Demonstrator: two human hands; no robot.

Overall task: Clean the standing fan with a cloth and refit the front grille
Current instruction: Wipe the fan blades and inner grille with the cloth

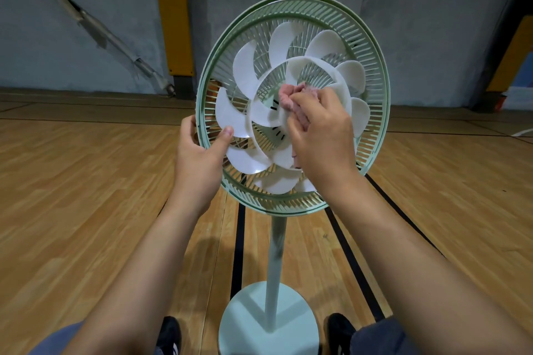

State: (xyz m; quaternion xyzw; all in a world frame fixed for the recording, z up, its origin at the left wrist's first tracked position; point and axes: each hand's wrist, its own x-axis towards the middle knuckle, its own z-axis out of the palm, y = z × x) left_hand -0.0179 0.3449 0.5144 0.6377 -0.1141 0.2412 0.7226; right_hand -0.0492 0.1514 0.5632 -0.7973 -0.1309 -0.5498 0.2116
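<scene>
Wiping the white blades (245,69) near the hub with a pink cloth (291,96) bunched in the right hand (320,135) | left hand (199,158) clamps the green rear guard (372,46) rim, thumb on a blade, likely stopping spin | standing fan (269,317) upright on the floor | front grille off, not in view

Wood floor (86,210) w/ black lines, grey wall (86,8), yellow pad (175,29) on pillar.
</scene>
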